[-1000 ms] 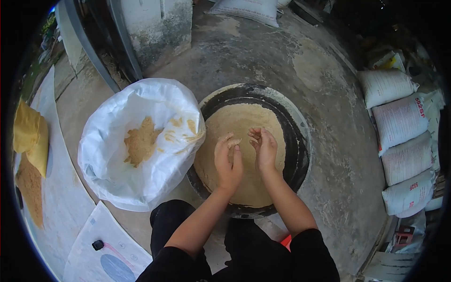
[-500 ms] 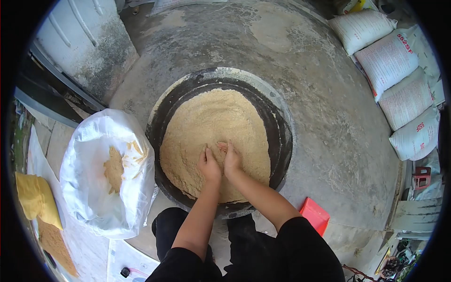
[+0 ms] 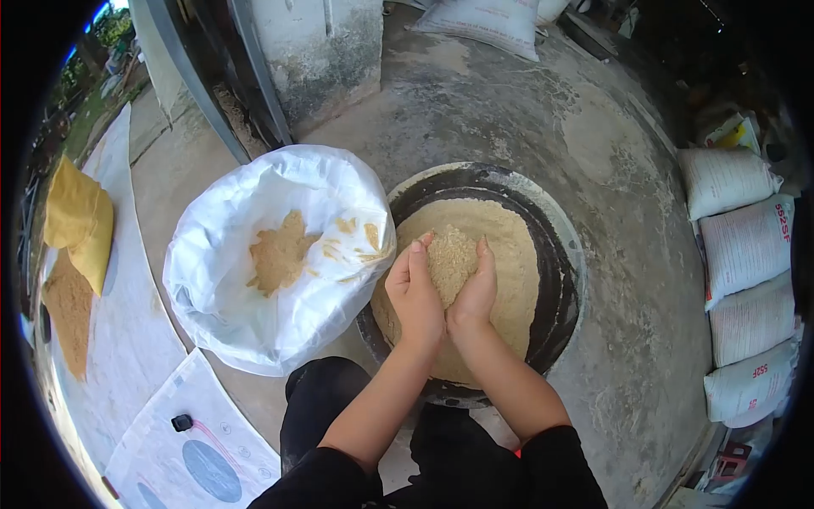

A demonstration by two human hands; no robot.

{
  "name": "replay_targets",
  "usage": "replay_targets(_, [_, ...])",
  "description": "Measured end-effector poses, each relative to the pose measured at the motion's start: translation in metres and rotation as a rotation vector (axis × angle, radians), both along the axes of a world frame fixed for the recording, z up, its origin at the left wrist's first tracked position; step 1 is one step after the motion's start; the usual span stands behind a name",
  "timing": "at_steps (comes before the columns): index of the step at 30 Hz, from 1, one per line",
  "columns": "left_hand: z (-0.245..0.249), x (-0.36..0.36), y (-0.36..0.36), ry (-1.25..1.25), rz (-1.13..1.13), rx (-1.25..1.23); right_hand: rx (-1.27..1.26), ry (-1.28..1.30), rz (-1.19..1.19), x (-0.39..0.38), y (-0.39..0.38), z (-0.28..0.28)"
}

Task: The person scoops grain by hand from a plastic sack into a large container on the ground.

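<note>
My left hand and my right hand are cupped together with their heels touching. Between them they hold a heaped scoop of coarse tan meal, raised above a round black tub. Pale meal lies broad and loose inside the tub, partly covered by my hands and forearms. Close on the left stands an open white plastic sack, its edge against the tub. A smaller patch of darker meal sits in the sack, and some clings to its inner side.
Filled white sacks are stacked along the right. Another sack lies at the back. A yellow sack and a brown grainy pile are on a pale sheet at far left. A small black object rests on printed sheeting.
My hands have come up out of the meal in the tub, now cupping a heap of it. The view has turned left, bringing the white sack nearer the middle.
</note>
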State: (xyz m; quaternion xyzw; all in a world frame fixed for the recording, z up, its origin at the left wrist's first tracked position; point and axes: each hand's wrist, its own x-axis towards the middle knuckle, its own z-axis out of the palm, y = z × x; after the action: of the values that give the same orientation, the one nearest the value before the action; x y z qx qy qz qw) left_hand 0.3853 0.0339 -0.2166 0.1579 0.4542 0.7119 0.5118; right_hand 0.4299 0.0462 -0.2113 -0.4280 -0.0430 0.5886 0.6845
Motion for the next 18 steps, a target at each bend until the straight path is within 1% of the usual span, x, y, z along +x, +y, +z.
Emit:
replay_targets(2, [0.027,-0.032,0.003,0.044,0.050,0.061,0.044,0.000,0.119,-0.031,0.008,0.021])
replay_targets(3, [0.036,-0.049,0.005,0.008,0.073,0.095,0.046,0.001,0.147,-0.048,0.012,0.029])
replay_targets(4, [0.039,-0.068,0.010,0.009,0.098,0.100,0.080,-0.050,0.223,-0.065,0.016,0.036])
replay_targets(5, [0.041,-0.091,0.014,-0.033,0.171,0.109,0.115,-0.102,0.299,-0.088,0.021,0.042])
replay_targets(6, [0.044,-0.119,0.015,-0.074,0.257,0.122,0.109,-0.294,0.300,-0.126,0.028,0.035])
replay_targets(8, [0.025,-0.148,0.023,-0.054,0.274,0.092,0.082,-0.246,0.327,-0.157,0.035,0.028])
replay_targets(10, [-0.003,-0.169,0.033,-0.039,0.285,0.061,0.084,-0.344,0.417,-0.177,0.044,0.010])
replay_targets(11, [-0.018,-0.177,0.038,0.100,0.240,-0.048,0.085,-0.345,0.425,-0.183,0.048,-0.001])
replay_targets(12, [-0.020,-0.181,0.038,0.238,0.189,-0.157,0.109,-0.571,0.471,-0.187,0.051,-0.009])
replay_targets(13, [-0.022,-0.183,0.039,0.314,0.198,-0.192,0.135,-0.797,0.509,-0.189,0.055,-0.018])
replay_targets(14, [-0.017,-0.184,0.037,0.313,0.193,-0.191,0.133,-0.798,0.505,-0.187,0.056,-0.013])
replay_targets(16, [-0.004,-0.182,0.027,0.376,0.107,-0.184,0.300,-1.021,0.717,-0.172,0.053,0.004])
replay_targets(17, [0.007,-0.177,0.021,0.376,0.092,-0.183,0.290,-1.023,0.705,-0.165,0.051,0.008])
replay_targets(18, [0.020,-0.169,0.016,0.306,0.036,-0.165,0.336,-0.969,0.734,-0.156,0.048,0.012])
